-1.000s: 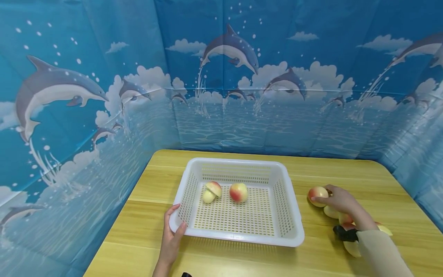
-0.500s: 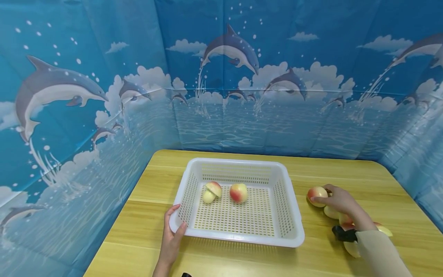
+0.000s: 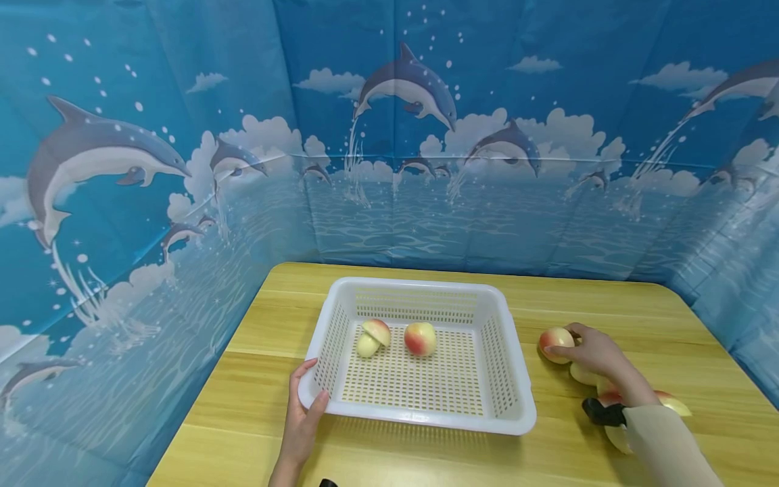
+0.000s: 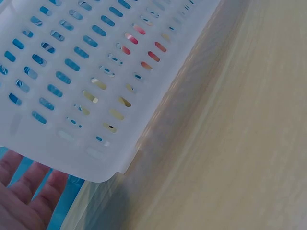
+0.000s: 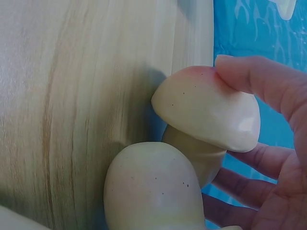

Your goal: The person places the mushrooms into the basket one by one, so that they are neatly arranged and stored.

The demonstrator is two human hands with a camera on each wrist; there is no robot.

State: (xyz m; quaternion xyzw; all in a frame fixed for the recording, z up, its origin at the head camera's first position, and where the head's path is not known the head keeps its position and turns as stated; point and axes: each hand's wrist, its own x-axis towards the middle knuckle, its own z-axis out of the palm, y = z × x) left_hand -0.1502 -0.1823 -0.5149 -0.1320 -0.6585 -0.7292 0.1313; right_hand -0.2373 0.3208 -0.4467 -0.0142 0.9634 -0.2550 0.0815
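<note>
My left hand (image 3: 299,426) grips the near left corner of a white plastic basket (image 3: 420,419), thumb over the rim. In the left wrist view its fingers (image 4: 50,191) lie beside the slotted wall. Inside the basket lie a toy mushroom (image 3: 377,331) on its side and a round red-and-yellow piece (image 3: 420,339). To the basket's right, my right hand (image 3: 599,350) pinches another toy mushroom (image 5: 206,108) by its red-tinged cap. Its pale stem shows below the cap in the right wrist view. A second pale rounded piece (image 5: 151,182) sits close against it.
Several more red-and-yellow pieces (image 3: 674,404) lie on the table at the right, partly hidden under my right forearm and its black wrist strap (image 3: 604,412). The wooden table (image 3: 243,399) ends at a blue dolphin-print curtain (image 3: 389,223) behind and on both sides.
My right hand and the mushroom it holds have shifted very slightly to the left. The left hand and the basket stay where they were.
</note>
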